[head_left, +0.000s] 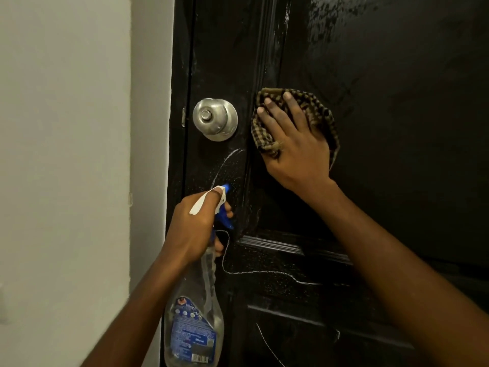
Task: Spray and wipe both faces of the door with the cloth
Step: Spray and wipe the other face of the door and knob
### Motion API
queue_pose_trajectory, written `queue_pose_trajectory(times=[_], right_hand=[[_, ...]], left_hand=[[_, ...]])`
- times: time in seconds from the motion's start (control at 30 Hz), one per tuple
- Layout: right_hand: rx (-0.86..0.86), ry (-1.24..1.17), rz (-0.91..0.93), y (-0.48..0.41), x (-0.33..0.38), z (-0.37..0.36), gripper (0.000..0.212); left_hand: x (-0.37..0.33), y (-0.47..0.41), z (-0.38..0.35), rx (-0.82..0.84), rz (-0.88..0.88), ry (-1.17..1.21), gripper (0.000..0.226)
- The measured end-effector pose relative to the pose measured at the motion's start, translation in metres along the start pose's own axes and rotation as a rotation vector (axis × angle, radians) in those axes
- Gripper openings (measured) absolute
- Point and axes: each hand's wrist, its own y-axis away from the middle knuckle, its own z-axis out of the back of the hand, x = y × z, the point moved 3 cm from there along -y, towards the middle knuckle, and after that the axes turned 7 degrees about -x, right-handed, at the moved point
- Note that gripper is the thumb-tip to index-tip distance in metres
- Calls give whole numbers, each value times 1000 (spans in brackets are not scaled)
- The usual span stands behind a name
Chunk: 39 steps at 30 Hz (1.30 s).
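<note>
Half the cloth (315, 109) hid under R hand (296, 149); bottle (193, 335) base cropped.

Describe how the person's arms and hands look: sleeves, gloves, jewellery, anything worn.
No sleeve shows on the left forearm or the right forearm; both are bare to the frame edge. The left hand and right hand wear no gloves, and neither wrist shows a watch or bracelet. The right fingers have short, unpainted nails.

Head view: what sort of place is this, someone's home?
Most likely a home interior, at a room doorway: a glossy black panelled door with a round metal knob, beside a plain white wall. The household spray bottle fits ordinary domestic cleaning.
</note>
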Motion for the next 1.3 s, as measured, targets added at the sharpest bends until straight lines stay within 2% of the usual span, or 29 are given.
queue_pose_trajectory(times=[0.13,0.37,0.43,0.6,0.67,0.77,0.87,0.97,1.1,1.17,1.3], right_hand=[[1,-62,53,23,14,-9,62],[146,-65,306,131,24,-32,65],[128,-75,254,125,22,-27,68],[47,-194,-110,85,37,-16,75],[64,-193,-140,67,48,-21,77],[113,-167,-49,51,73,-37,78],[173,-144,98,55,107,-58,77],[265,-195,204,78,137,-81,78],[316,-176,347,130,133,-88,81],[290,-169,300,147,117,-79,81],[132,-135,36,115,90,-52,76]], left_hand=[[2,-4,4,-32,5,-22,45],[2,-4,10,-27,6,-7,42],[2,-4,13,-39,8,-11,41],[9,3,31,-68,4,-69,43],[11,8,37,-83,12,-82,44],[11,13,47,-114,39,-109,47],[11,20,59,-165,-16,-93,46],[12,26,73,-250,-95,-120,43],[19,29,90,-266,-72,-101,41],[23,28,97,-267,-66,-118,40],[29,24,103,-286,-91,-199,37]])
